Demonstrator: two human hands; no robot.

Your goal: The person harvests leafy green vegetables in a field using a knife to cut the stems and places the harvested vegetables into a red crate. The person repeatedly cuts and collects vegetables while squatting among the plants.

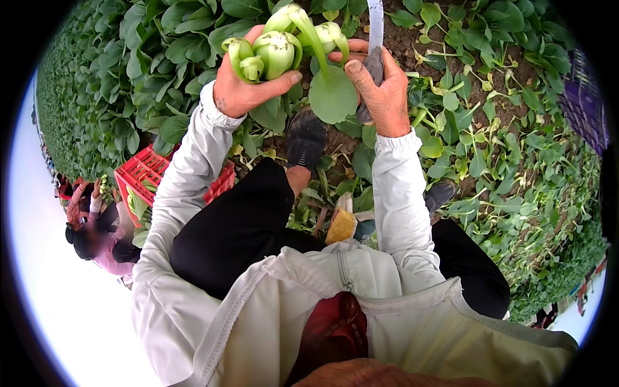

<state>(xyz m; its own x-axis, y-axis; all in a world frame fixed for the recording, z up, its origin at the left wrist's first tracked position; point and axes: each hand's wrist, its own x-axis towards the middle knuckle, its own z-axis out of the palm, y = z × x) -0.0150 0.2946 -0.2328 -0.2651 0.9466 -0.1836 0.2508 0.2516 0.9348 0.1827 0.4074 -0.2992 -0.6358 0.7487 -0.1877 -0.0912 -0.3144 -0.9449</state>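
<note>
My left hand [242, 89] grips a cluster of several bok choy heads [275, 51], their pale cut bases turned up and specked with soil. One broad green leaf [333, 96] droops from the cluster on a bent stalk, between my two hands. In my right hand [389, 96] is a knife [375, 29], its handle caked with dark dirt and its blade pointing away from me; the tip is cut off by the frame's top edge. The fingers of that hand reach close to the rightmost head; whether they touch it I cannot tell.
Uncut leafy greens [179, 29] stand thickly at upper left. Loose leaves [464, 111] litter the soil at right. A red plastic crate [145, 171] holding greens sits by my left arm; a purple crate [582, 101] is at far right. Another person [109, 246] crouches at left.
</note>
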